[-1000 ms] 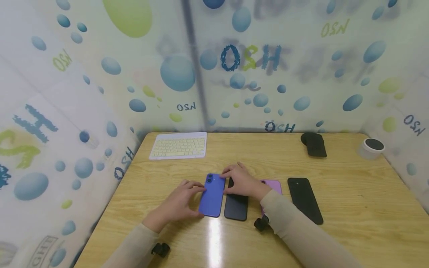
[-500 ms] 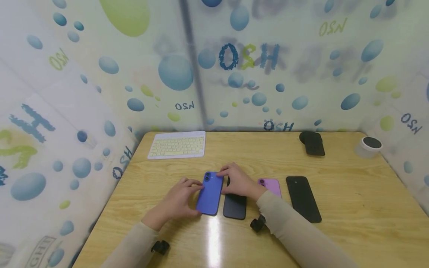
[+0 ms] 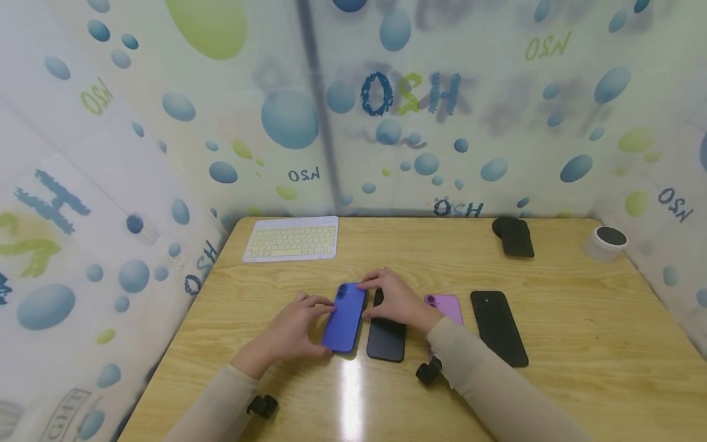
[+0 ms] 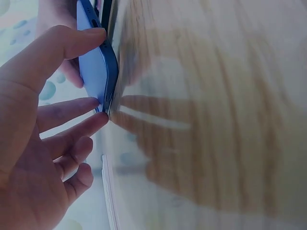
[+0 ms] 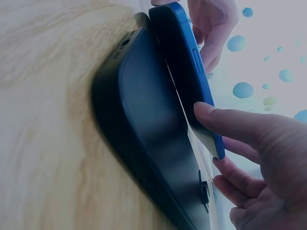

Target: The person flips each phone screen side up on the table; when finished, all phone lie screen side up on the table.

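Observation:
A blue smartphone [image 3: 345,319] is held between both hands, back upward, its right side tipped up off the table. My left hand [image 3: 293,328] grips its left side, thumb at the lower corner and fingertips along the edge [image 4: 98,62]. With thumb and fingers, my right hand [image 3: 394,298] holds the upper right part; in the right wrist view the thumb lies at the phone's raised long side [image 5: 192,62]. Beneath the right hand lies a black smartphone [image 3: 386,341], partly covered by it. A pink smartphone [image 3: 446,307] is partly hidden by the right forearm.
Another black phone [image 3: 499,328] lies to the right of the pink one. At the back of the wooden table [image 3: 580,319] are a white keyboard [image 3: 293,239], a black flat object [image 3: 517,237] and a white round container with a dark top [image 3: 606,244]. Printed walls surround the table.
The blue phone has tipped slightly, its right side rising while both hands keep hold of it. The head view has shifted a little; the other phones stay put.

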Motion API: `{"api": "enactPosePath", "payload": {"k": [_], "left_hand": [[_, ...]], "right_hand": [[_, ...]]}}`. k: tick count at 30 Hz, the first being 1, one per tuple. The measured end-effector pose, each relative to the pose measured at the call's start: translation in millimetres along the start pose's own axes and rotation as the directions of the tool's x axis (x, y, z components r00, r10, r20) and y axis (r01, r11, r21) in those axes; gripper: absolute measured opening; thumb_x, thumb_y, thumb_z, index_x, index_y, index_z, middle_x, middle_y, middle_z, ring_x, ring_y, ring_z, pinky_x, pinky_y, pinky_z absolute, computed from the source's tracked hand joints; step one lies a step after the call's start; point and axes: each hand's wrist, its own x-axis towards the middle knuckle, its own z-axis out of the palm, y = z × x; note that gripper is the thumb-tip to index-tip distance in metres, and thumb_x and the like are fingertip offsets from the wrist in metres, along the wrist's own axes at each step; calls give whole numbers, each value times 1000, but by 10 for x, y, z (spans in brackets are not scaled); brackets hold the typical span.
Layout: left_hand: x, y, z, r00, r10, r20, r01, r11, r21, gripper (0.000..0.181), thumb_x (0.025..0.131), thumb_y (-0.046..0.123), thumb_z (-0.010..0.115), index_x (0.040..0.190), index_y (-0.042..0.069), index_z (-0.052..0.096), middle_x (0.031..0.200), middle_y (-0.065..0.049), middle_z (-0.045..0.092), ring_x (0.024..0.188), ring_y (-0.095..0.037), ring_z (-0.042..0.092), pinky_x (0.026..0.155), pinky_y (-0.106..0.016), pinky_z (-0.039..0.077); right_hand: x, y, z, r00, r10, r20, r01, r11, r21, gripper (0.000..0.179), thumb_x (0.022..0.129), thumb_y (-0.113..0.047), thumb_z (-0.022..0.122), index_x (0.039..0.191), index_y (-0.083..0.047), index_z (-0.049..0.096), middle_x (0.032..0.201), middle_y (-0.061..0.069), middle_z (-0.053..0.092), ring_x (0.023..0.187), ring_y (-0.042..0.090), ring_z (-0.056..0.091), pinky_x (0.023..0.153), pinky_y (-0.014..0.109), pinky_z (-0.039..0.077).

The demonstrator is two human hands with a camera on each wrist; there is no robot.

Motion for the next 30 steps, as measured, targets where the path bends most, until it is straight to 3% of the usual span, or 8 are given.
{"api": "enactPosePath", "payload": {"k": [9,17,24,30], "left_hand": [[14,1,49,1000,-17,25,20,996,-87,80,68,49,92,137,16,67,144,0,61,119,-16,47,102,-43,48],[32,59,66,999,36,-20,-39,983,-179,87,68,47,93,145,20,60,144,-1,61,118,-17,48,98,-44,49],[32,58,70,998,48,-27,-54,956,-289,92,69,42,95,149,21,54,143,5,60,113,-21,51,94,-39,50],[38,76,50,997,65,-27,-71,945,-319,94,72,43,93,152,24,48,150,8,54,113,-22,50,92,-41,48]], "right_hand": [[-74,7,-48,998,-38,-45,39,999,28,59,81,-27,89,134,-11,70,142,12,62,141,38,50,123,57,27],[-113,-21,-84,997,-22,-72,29,994,103,65,81,-32,89,140,-16,66,147,7,59,148,38,41,123,58,27],[-109,-52,-53,994,-45,-96,59,988,143,71,80,-38,90,142,-17,64,148,4,58,142,32,48,116,57,38],[-103,-90,-37,993,-59,-99,76,982,172,71,80,-37,90,142,-18,64,150,4,57,143,30,47,117,58,38]]}}
